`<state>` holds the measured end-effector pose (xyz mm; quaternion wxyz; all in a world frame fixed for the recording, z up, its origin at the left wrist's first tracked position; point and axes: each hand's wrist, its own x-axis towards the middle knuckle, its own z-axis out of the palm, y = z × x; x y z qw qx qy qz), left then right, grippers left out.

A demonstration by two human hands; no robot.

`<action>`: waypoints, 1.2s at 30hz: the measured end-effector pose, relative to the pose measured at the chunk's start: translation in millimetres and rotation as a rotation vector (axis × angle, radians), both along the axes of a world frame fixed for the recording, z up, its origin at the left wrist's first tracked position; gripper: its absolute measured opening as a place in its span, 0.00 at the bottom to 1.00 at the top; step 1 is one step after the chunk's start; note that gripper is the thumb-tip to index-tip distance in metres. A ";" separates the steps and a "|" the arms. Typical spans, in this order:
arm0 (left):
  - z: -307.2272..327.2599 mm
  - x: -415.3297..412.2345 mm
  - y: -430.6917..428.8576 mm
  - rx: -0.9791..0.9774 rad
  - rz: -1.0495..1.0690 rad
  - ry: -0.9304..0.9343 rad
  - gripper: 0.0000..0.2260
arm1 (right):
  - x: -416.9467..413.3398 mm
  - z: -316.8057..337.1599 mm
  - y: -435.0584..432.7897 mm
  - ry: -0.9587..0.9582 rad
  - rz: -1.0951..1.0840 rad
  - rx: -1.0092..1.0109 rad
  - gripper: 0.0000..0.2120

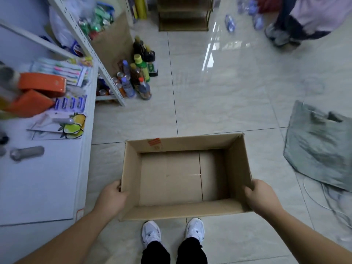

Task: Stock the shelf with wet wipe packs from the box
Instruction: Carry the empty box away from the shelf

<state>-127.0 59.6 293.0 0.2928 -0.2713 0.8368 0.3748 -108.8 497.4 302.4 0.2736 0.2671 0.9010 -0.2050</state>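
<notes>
Glossy pale tiled floor. Cluster of upright bottles standing on it upper left, dark, green and clear ones, with drink cans just beside. Brown cardboard panel behind them. Wooden rack top centre. Loose water bottles lying on the floor near a second person's grey shoes, top right. Crumpled grey bag flat on the floor at right, thin cable looping below it. Far left: toothbrush pack, lemon-print card, grey cylinder. Bottom centre: white sneakers, black trousers.
</notes>
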 end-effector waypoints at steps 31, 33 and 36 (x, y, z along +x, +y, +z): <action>347.3 -15.9 9.7 -0.010 0.047 0.385 0.11 | -49.7 307.7 23.0 0.397 0.124 -0.059 0.11; 344.2 -31.1 4.4 -0.011 0.041 0.377 0.13 | -67.6 314.6 19.1 0.390 0.135 -0.048 0.10; 334.1 -63.0 -5.7 -0.004 0.038 0.388 0.20 | -96.7 324.9 11.2 0.394 0.144 -0.016 0.09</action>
